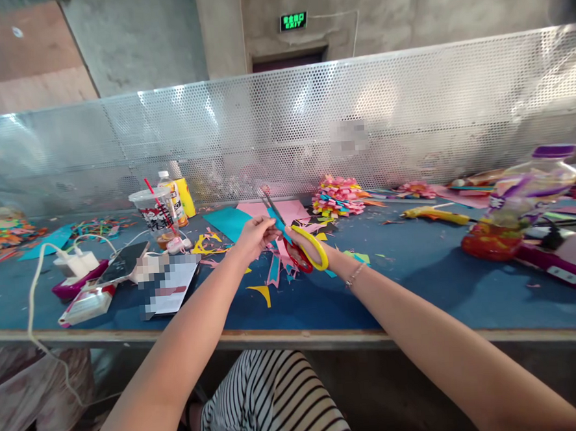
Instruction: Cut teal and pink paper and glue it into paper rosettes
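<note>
My right hand is closed around the handles of a pair of scissors with a yellow and a red loop. Their blades point up and to the left, beside a small piece of blue paper. My left hand pinches at that blue piece, fingers pressed together close to the blades. Beneath both hands lie pink and blue paper strips. Behind them rest a blue sheet and a pink sheet. A yellow paper scrap sits nearer to me on the blue table.
A cup with a red straw, a bottle, phone and cabled chargers stand left. A paper-strip pile lies behind. On the right are a yellow glue gun and a large plastic bottle. A perforated metal panel borders the back.
</note>
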The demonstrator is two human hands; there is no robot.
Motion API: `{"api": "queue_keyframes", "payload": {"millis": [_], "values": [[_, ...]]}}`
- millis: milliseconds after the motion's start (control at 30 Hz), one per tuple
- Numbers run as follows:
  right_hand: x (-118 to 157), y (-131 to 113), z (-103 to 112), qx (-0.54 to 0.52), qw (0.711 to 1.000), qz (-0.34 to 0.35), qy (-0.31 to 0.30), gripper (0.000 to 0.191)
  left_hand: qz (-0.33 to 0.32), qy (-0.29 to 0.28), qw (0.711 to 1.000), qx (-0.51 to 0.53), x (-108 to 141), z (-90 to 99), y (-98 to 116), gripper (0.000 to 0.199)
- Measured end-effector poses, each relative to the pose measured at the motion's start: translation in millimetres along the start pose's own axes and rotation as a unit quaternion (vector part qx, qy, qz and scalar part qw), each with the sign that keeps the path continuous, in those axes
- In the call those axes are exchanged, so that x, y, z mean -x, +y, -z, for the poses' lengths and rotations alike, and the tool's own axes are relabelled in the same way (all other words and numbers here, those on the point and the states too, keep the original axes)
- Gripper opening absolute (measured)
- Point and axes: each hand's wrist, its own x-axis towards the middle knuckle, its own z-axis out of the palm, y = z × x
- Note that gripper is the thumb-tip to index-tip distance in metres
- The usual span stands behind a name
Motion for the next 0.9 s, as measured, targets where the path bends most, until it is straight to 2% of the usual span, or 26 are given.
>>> {"api": "queue_keyframes", "payload": {"millis": [233, 333, 400, 467, 500, 567, 600, 667, 767, 900], "values": [[1.5, -5.9, -1.6, 0.036, 0.998, 0.016, 0.04, 0.045, 0.003, 0.0, 1.0, -0.01, -2.4, 2.2, -0.8, 0.012], [2.4, -12.0, 1.1, 0.084, 0.994, 0.015, 0.063, 0.046, 0.004, 0.004, 1.0, -0.027, -2.7, 3.1, -1.3, 0.014], [1.3, -14.5, 10.6, 0.14, 0.986, 0.021, 0.088, 0.048, 0.005, 0.005, 0.999, -0.035, -2.5, 3.8, -1.3, 0.016], [-0.4, -14.6, 28.8, 0.238, 0.962, 0.031, 0.132, 0.047, 0.001, 0.004, 0.999, -0.035, -2.0, 4.6, -0.7, 0.018], [-0.9, -13.4, 40.6, 0.302, 0.938, 0.031, 0.164, 0.045, -0.001, 0.003, 0.999, -0.033, -1.8, 4.9, -0.2, 0.018], [-0.6, -8.4, 66.3, 0.44, 0.868, 0.015, 0.23, 0.042, -0.004, 0.009, 1.0, -0.025, -1.4, 5.5, 0.8, 0.017], [0.3, -4.7, 78.5, 0.487, 0.837, -0.011, 0.248, 0.042, -0.004, 0.015, 1.0, -0.02, -1.3, 5.6, 1.3, 0.016], [3.3, 4.1, 98.2, 0.538, 0.8, -0.093, 0.249, 0.042, 0.001, 0.03, 1.0, -0.007, -1.3, 5.7, 2.0, 0.014], [8.0, 16.0, 112.3, 0.572, 0.774, -0.16, 0.22, 0.039, 0.003, 0.037, 0.999, 0.016, -1.3, 5.4, 2.4, 0.012], [10.8, 21.5, 114.8, 0.583, 0.767, -0.186, 0.193, 0.036, 0.011, 0.032, 0.999, 0.005, -1.2, 5.4, 2.2, 0.012]]}}
